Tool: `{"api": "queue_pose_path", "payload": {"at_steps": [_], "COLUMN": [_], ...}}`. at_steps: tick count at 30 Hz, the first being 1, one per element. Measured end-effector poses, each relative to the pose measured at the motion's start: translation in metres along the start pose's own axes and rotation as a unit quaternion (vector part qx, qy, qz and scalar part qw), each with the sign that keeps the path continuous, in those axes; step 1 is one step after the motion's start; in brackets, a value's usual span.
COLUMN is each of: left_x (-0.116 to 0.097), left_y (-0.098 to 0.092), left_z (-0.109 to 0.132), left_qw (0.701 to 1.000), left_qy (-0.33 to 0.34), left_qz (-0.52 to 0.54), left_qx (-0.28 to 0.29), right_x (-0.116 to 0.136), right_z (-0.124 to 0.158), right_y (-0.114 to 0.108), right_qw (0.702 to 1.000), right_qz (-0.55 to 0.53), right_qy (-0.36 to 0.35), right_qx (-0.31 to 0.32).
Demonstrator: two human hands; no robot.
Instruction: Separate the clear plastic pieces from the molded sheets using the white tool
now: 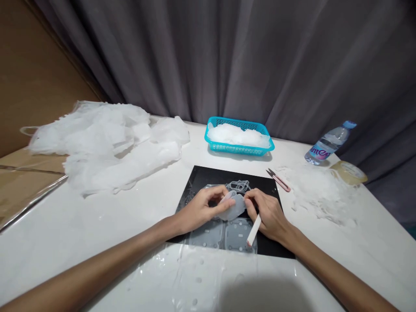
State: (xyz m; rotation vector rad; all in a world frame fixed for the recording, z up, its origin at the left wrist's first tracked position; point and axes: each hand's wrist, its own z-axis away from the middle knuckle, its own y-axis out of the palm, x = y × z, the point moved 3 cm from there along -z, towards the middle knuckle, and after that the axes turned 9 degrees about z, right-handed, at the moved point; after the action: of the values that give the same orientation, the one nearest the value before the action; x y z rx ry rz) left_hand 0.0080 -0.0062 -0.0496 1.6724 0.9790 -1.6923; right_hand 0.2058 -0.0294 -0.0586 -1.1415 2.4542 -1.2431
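My left hand (208, 203) pinches a translucent, rounded flat piece (234, 207), which looks like soft plastic or silicone. At the piece's right edge are the closed fingertips of my right hand (264, 212). A slim white stick-like handle (254, 230) runs through my right hand and sticks out below the palm; its other end is hidden. Beneath both hands lies a black mat (276, 247). On it is a clear sheet of moulded, rounded-square shapes (208, 234) with small holes. Thin translucent strips (239, 186) lie tangled just behind the held piece.
A turquoise basket (240, 150) holds white translucent pieces. Pink-handled thread snips (280, 181) lie right of the mat, beside a heap of thin white scraps (325, 195). Behind are a water bottle (328, 145) and a tape roll (350, 172). Bagged white sheets (107, 138) cover the left.
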Motion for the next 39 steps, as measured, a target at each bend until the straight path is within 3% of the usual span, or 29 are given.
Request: {"api": "queue_pose_path", "payload": {"at_steps": [11, 15, 22, 28, 39], "left_x": [-0.0001, -0.0007, 0.003, 0.0069, 0.0002], "left_y": [-0.0041, -0.0045, -0.0035, -0.0051, -0.0018], "left_z": [-0.0006, -0.0006, -0.0011, -0.0003, -0.0001], "left_qw": [0.998, 0.998, 0.997, 0.998, 0.997], "left_qy": [-0.005, 0.0, -0.003, 0.009, -0.005], "left_qz": [0.048, 0.048, 0.062, 0.034, 0.076], "left_qx": [-0.044, -0.042, -0.034, -0.043, -0.024], "right_x": [-0.0039, -0.0046, -0.0042, -0.0034, -0.0016], "right_z": [0.0005, 0.0003, 0.0005, 0.0007, -0.0007], "right_y": [0.0013, 0.0023, 0.0001, -0.0002, -0.002], "right_qw": [0.998, 0.998, 0.997, 0.998, 0.999], "right_qz": [0.051, 0.053, 0.059, 0.044, 0.03], "right_qy": [0.043, 0.041, 0.046, 0.045, 0.036], "right_qx": [-0.005, 0.009, -0.033, -0.024, -0.022]}}
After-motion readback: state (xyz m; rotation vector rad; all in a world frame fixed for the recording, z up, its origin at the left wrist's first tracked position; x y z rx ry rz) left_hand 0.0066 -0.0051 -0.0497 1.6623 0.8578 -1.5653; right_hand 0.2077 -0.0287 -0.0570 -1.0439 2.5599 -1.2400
